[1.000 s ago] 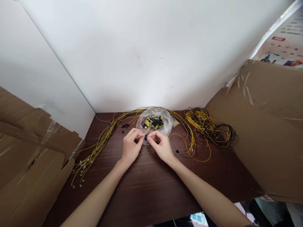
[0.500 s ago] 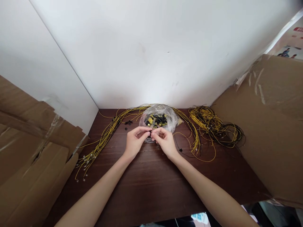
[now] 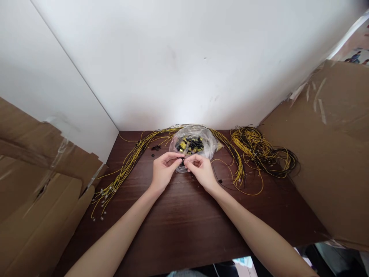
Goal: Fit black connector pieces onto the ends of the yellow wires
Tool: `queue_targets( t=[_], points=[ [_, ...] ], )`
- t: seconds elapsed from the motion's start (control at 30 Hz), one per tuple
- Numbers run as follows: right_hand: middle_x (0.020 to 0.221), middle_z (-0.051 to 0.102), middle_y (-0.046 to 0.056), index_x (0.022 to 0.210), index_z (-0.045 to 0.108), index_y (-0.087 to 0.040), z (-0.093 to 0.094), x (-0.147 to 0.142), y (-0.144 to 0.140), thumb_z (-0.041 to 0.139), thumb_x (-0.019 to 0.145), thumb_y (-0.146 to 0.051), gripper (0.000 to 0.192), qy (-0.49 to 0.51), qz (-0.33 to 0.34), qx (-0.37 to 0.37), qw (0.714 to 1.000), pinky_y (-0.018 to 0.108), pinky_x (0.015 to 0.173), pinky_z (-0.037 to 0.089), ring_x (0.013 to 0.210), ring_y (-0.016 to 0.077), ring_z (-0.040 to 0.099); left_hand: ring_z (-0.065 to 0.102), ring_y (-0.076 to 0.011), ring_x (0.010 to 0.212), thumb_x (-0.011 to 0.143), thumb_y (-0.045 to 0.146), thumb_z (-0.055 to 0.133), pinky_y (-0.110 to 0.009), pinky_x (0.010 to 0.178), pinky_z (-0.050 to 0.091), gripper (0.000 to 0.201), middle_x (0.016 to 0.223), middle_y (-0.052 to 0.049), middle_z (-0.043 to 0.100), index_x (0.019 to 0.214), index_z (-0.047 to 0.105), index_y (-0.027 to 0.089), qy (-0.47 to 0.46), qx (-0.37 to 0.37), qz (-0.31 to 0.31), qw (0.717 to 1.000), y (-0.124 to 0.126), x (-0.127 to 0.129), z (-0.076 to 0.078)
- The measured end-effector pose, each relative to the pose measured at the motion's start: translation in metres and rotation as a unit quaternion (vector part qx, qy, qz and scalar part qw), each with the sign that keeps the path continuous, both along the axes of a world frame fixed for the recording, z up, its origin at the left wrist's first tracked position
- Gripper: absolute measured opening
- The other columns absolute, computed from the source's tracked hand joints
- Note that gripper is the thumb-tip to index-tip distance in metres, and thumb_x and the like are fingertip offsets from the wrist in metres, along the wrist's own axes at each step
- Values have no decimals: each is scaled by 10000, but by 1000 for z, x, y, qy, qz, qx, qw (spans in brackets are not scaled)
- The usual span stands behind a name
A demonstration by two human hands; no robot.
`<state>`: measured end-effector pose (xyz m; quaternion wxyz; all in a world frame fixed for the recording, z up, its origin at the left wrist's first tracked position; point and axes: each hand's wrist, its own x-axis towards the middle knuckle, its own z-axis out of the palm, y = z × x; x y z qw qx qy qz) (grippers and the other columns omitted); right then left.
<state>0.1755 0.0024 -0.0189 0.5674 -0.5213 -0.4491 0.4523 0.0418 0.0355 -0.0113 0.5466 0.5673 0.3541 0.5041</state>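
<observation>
Makeshift assembly corner: dark wooden table [image 3: 184, 227] against white walls, yellow wire bundles [image 3: 127, 165] at 10 o'clock, cardboard sheets [image 3: 331, 161] flanking.

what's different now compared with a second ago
Very little. Both hands, left and right, remain together in front of the bag, pinching a small black part; the fingers shifted only slightly. The view itself tilted a bit. The yellow wires, the coil and the table lie as before.

Two hands, left [image 3: 163, 172] and right [image 3: 201, 172], over one counter [image 3: 184, 227]. One clear bag [image 3: 193, 144] of small parts, two wire bundles [image 3: 131, 163] [image 3: 263, 154], two cardboard sheets [image 3: 40, 192] [image 3: 328, 154].
</observation>
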Motion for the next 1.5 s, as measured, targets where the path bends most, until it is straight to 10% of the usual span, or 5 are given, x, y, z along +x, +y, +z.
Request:
queue_targets(
  t=[1.5],
  points=[
    [671,661,10,749,665,-169,3,7,4,732,620,-327,215,39,0,0,999,265,597,475,581,123,575,675,-188,819,727,258,678,-301,791,536,158,870,-64,715,842,664,151,79,65,32,994,0,-1,-4]
  ],
)
